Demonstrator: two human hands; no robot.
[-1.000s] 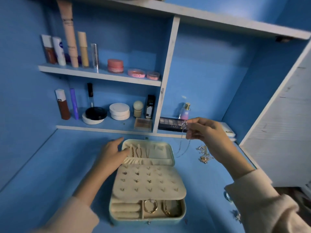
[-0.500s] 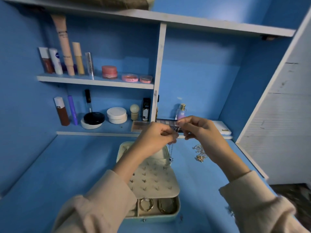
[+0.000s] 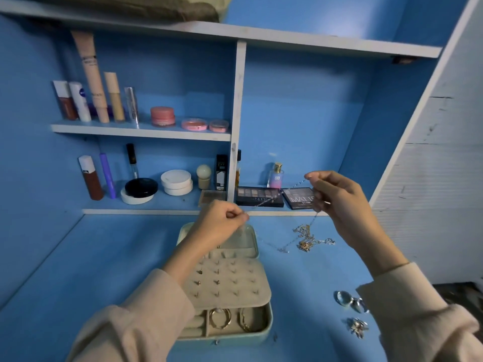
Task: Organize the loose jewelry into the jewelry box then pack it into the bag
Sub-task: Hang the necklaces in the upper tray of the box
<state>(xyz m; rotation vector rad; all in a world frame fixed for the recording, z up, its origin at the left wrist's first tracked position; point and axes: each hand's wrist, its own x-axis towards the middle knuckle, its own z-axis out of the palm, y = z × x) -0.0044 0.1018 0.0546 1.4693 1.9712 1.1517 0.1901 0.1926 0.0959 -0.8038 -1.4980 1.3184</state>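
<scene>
A blue desk [image 3: 104,257] fills the lower frame beneath white shelving [image 3: 236,121] stocked with cosmetics. On the top board, at eleven o'clock, lies an olive fabric bundle [image 3: 130,7]; whether it is the bag cannot be told.

At six o'clock on the desk stands the open jewelry box [image 3: 243,339], its beige stud panel [image 3: 230,280] dotted with small earrings and two gold hoops [image 3: 220,318] lying in the front compartment.

Above the box's lid, the person's left hand [image 3: 222,220] is curled, thumb and forefinger pinching one end of a thin silver necklace [image 3: 271,199]. The right hand [image 3: 337,197], at two o'clock from the box, pinches the same chain higher up, so a short length runs taut and slanting between them. The rest hangs from the right hand toward a tangled pile of loose chains [image 3: 309,239] on the desk, at one o'clock from the box. Whether the held chain is clear of that pile cannot be told.

At four o'clock from the box, beside the right sleeve, lie clear-stone pieces [image 3: 345,300] and a silver ornament [image 3: 356,327].

The necklace looks almost weightless, wholly limp and quick to knot or snag. It is probably best held by fingertip pinches near its ends, kept spread, and lowered slowly so it does not bunch. A hard tug against the tangle could kink or break so fine a chain.
</scene>
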